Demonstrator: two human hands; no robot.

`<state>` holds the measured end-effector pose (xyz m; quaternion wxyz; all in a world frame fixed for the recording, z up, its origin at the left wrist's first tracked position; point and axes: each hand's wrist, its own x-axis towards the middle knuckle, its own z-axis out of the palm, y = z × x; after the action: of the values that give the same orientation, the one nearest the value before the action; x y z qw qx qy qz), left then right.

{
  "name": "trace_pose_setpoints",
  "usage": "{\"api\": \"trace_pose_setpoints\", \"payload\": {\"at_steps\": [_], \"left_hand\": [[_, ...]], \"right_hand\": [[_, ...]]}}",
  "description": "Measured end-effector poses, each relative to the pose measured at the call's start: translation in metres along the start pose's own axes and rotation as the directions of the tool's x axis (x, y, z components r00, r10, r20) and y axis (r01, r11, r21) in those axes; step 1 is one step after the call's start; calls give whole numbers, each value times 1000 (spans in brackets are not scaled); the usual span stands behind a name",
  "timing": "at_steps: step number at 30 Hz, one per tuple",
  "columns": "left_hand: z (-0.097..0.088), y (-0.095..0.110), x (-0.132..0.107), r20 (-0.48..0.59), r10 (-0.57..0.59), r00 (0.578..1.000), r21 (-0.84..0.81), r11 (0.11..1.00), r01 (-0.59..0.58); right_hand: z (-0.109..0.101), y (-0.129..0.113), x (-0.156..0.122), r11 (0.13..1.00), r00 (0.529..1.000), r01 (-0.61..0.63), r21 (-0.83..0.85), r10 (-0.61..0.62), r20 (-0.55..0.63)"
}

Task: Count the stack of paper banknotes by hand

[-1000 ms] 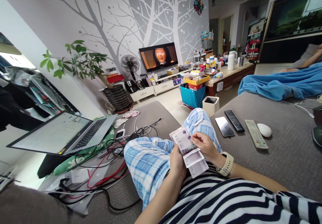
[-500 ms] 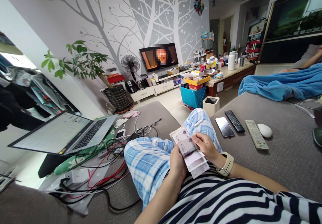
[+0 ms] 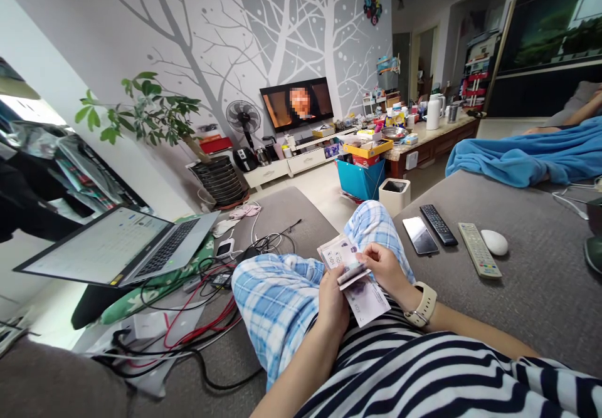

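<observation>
While gripped by left hand (image 3: pixel 332 302) and right hand (image 3: pixel 388 267); pale purplish banknotes (image 3: pixel 364 299), fanned

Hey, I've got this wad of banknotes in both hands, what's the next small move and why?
Probably fold the pinched note fully down with the right hand onto the folded notes below. The left hand clamps the banknotes at their middle, one note is half bent over, and more stand upright behind it.

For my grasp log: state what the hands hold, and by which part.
A stack of banknotes. The left hand grips its left edge; the right hand pinches the top notes at their right edge.
</observation>
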<state>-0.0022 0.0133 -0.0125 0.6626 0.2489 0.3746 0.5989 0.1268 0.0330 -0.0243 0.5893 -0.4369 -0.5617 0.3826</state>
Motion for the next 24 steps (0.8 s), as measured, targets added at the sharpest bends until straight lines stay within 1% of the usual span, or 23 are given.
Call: {"api": "trace_pose_setpoints", "payload": {"at_steps": [4,8,11,14,16,20,24], "left_hand": [[3,1,-3,-71,30,997,3,1000,-30],[4,-1,-1,-80,19,997,2,1000,-19],[4,-1,1,-77,5,997,-53,999,-9],[5,-1,3,-70,-24,997,-136,991,14],[6,-1,3,-78,-47,996,-164,986,34],[6,0,3,-101,-57,993,-156,987,40],[7,1,2,-77,-26,997,-149,989,15]], "right_hand": [[-1,2,-1,999,1000,25,-45,-25,10],[-1,0,-1,999,1000,16,-39,-16,14],[-1,-4,-2,999,1000,11,-31,-11,9],[0,-7,-3,1000,1000,26,14,-26,17],[1,-8,-4,998,999,20,67,-22,32],[2,-11,-5,990,999,-6,138,-1,46],[2,-13,-6,989,998,25,143,-32,49]]}}
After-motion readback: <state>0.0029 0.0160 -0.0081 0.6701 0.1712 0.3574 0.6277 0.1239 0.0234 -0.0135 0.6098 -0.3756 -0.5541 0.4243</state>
